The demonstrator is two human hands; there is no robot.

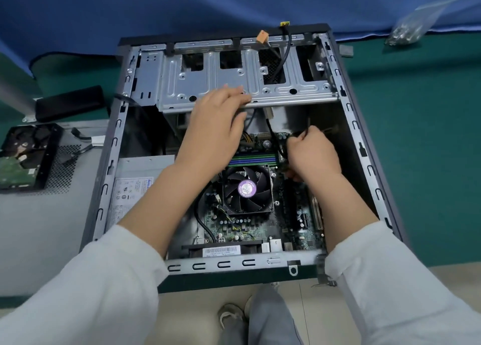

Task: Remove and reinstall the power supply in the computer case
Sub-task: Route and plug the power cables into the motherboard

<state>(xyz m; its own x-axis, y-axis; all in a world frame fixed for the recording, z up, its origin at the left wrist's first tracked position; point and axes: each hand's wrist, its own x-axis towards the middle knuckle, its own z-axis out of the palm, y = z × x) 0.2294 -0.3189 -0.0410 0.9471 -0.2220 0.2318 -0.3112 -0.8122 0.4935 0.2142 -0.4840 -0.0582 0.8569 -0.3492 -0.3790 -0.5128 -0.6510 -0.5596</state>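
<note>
Head view: silver boxy power supply sits in the open grey metal computer case; cabling seems unfinished. Left hand rests flat-fingered on the drive cage; right hand pinches a black cable.

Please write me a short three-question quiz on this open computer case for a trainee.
1. True or false: the power supply sits inside the computer case, at its left wall.
2. What does the left hand rest on? A) the CPU fan B) the edge of the metal drive cage C) the hard drive
3. Name the thing lying on the grey side panel left of the case.

Key
1. True.
2. B.
3. A hard drive in a black bracket.

The right hand is curled round a black cable above the motherboard.
</note>
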